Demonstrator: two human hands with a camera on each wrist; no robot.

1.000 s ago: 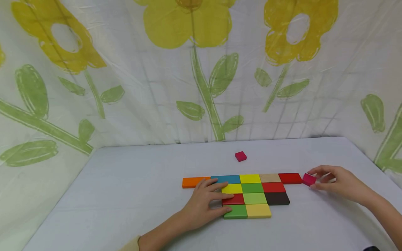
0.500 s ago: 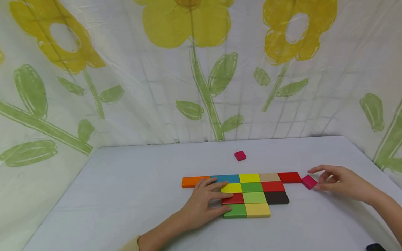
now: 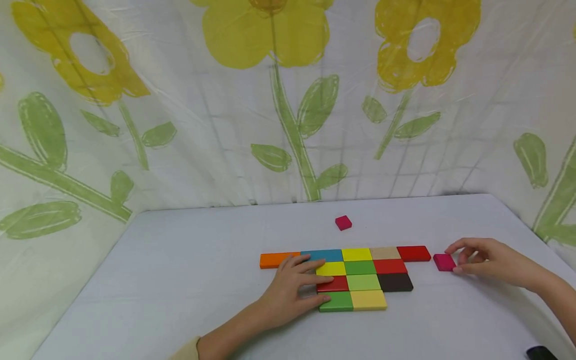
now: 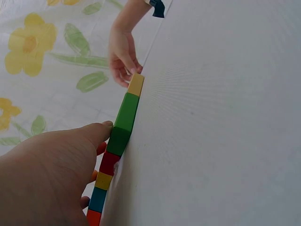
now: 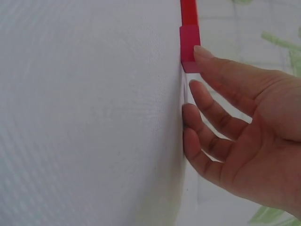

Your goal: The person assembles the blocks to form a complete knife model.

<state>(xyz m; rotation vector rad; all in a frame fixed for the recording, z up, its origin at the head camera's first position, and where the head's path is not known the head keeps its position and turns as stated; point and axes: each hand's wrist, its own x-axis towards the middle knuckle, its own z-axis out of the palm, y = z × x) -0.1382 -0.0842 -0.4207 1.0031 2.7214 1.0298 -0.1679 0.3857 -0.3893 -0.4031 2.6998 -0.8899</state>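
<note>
My left hand point(image 3: 288, 290) lies with spread fingers over the left edge of a flat layout of colored blocks, its fingertips resting on a blue block point(image 3: 326, 255), a yellow one point(image 3: 333, 269), a red one point(image 3: 330, 287) and a green one point(image 3: 339, 302). In the left wrist view the thumb touches the green block's side. My right hand point(image 3: 497, 262) holds a small pink block point(image 3: 443, 263) at its edges between thumb and index finger. That block lies flat, a small gap right of the row's red end block point(image 3: 414, 253). The right wrist view shows the thumb against the pink block point(image 5: 190, 44).
A second pink block point(image 3: 343, 222) lies alone behind the layout. An orange block point(image 3: 274, 260) forms the top row's left end. A black block point(image 3: 394, 282) ends the third row. A flower-printed cloth point(image 3: 216, 125) hangs behind the white table point(image 3: 189, 260).
Under my right fingers the pink block has turned to line up more squarely with the row and shifted slightly off the red block. The index finger lifted, then came back down. My left hand stays put.
</note>
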